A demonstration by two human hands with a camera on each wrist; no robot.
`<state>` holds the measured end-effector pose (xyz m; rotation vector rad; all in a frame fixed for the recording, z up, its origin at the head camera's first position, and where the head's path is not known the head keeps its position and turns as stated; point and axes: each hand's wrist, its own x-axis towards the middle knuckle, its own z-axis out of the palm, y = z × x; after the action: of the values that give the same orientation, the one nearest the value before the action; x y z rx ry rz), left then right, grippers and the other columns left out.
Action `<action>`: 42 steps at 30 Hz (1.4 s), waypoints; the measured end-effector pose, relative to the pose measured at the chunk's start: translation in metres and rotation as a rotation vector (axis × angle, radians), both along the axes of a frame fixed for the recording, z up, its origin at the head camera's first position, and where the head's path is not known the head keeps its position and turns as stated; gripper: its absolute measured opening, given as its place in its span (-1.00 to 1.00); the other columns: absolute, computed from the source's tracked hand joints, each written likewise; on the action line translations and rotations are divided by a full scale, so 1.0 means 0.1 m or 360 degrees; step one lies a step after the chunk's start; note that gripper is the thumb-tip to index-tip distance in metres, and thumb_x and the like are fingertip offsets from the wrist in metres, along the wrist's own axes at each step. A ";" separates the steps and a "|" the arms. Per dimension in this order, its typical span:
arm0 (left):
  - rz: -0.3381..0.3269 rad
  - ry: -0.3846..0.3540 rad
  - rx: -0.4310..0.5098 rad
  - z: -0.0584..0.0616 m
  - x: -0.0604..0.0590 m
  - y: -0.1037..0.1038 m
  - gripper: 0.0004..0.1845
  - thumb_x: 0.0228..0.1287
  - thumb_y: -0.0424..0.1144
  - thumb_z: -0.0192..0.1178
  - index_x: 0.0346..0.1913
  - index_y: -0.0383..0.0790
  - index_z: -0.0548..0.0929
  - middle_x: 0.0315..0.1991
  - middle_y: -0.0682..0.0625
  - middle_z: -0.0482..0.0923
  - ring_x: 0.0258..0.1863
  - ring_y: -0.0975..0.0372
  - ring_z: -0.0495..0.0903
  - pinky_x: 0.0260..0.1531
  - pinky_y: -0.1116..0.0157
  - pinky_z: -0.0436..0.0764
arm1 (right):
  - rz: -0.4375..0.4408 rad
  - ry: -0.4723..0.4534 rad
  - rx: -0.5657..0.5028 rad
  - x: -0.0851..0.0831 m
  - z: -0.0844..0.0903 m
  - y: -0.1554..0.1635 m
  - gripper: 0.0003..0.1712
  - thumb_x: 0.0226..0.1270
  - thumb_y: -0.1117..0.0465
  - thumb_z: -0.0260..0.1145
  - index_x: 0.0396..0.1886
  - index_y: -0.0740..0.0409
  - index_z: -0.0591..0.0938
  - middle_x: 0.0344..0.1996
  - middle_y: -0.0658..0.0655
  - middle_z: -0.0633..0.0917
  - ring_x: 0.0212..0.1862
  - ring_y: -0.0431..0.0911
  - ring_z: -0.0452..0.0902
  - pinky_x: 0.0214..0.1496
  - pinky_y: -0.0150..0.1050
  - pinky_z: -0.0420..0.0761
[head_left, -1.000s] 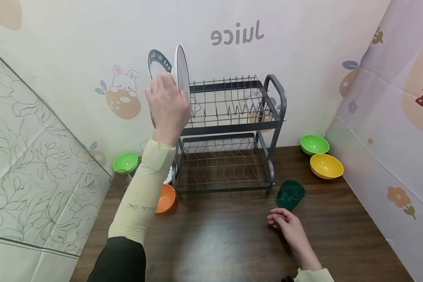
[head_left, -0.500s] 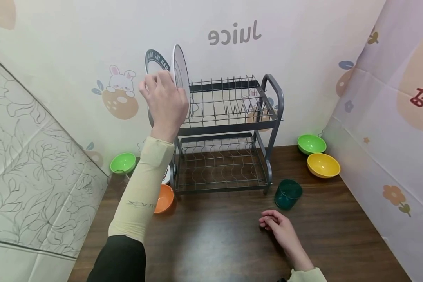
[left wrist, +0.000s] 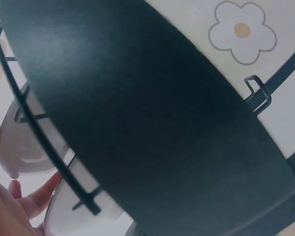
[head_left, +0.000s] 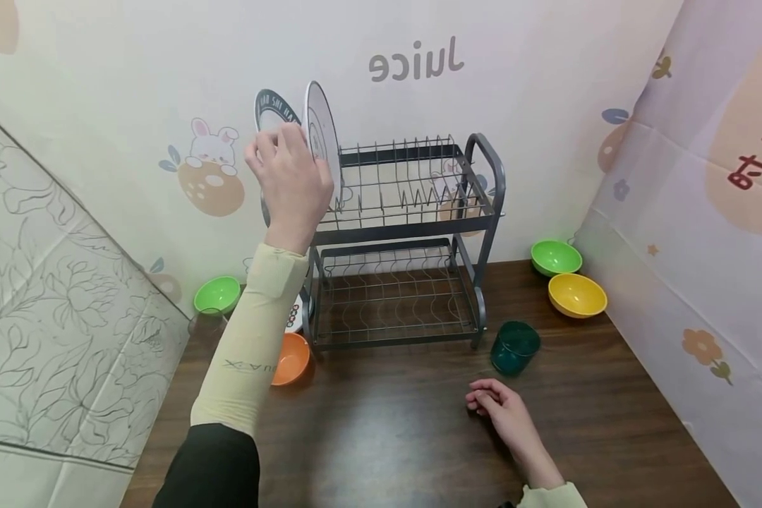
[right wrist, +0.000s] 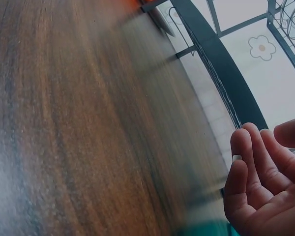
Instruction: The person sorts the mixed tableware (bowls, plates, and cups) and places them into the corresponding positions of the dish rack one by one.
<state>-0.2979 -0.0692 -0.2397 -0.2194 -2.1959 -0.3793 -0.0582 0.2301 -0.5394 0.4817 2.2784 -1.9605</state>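
Two plates stand on edge at the left end of the upper tier of a dark wire dish rack (head_left: 400, 231). My left hand (head_left: 291, 187) pinches the right-hand plate (head_left: 324, 141) at its front edge, thumb on one side and fingers on the other. Those fingers (left wrist: 39, 197) reach into the gap between the plates in the left wrist view. The left-hand plate (head_left: 271, 108), with a lettered dark green rim, is partly hidden behind them. Low over the table, my right hand (head_left: 504, 418) hangs loosely curled and holds nothing, just in front of a dark green cup (head_left: 514, 349).
Left of the rack are an orange bowl (head_left: 292, 358), a patterned white dish (head_left: 295, 317), a green bowl (head_left: 218, 294) and a clear glass (head_left: 207, 323), partly behind my left arm. A second green bowl (head_left: 555, 257) and a yellow bowl (head_left: 578, 295) sit at the back right.
The head view has swung slightly to the right. My left fingers have spread a little leftward while the hand stays at the plate. My right hand has shifted slightly left.
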 end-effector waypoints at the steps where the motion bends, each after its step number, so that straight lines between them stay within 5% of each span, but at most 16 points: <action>1: 0.0000 0.0002 -0.0005 0.00 0.00 0.00 -0.69 0.22 -0.26 0.08 0.01 -0.25 0.38 -0.21 -0.12 0.47 0.04 -0.05 0.33 0.30 0.00 0.03 | 0.0003 -0.0001 0.0001 0.00 0.00 0.00 -0.73 0.56 0.35 0.06 0.08 0.46 0.52 -0.20 0.31 0.71 -0.19 0.00 0.66 -0.12 -0.23 0.62; 9: -0.0037 0.0026 0.0000 0.01 0.03 -0.05 -0.44 0.12 -0.36 0.12 0.25 -0.24 0.34 0.01 -0.12 0.51 0.08 -0.04 0.33 0.34 0.02 -0.03 | 0.0011 -0.0020 -0.0007 -0.01 0.00 0.01 -0.72 0.56 0.33 0.06 0.09 0.44 0.52 -0.18 0.30 0.71 -0.18 0.01 0.66 -0.12 -0.24 0.62; 29: -0.0090 0.0207 -0.0020 -0.03 0.01 -0.11 -0.40 0.19 -0.42 0.12 0.35 -0.22 0.38 0.18 -0.11 0.52 0.28 0.04 0.28 0.36 0.06 -0.07 | 0.0021 -0.0042 -0.0002 -0.01 -0.02 0.00 -0.71 0.57 0.32 0.05 0.11 0.43 0.51 -0.17 0.29 0.71 -0.16 0.01 0.66 -0.10 -0.24 0.61; 42: -0.0033 0.0205 -0.0026 -0.08 0.07 -0.14 -0.36 0.23 -0.23 0.19 0.37 -0.32 0.36 0.37 -0.17 0.31 0.41 0.00 0.11 0.36 0.01 -0.06 | 0.0022 -0.0023 -0.0012 -0.01 -0.02 0.01 -0.71 0.57 0.32 0.04 0.10 0.44 0.51 -0.17 0.30 0.71 -0.17 -0.02 0.66 -0.10 -0.22 0.61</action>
<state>-0.2905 -0.0835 -0.2473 -0.2684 -2.0720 -0.3495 -0.0587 0.2308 -0.5418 0.4766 2.2591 -1.9522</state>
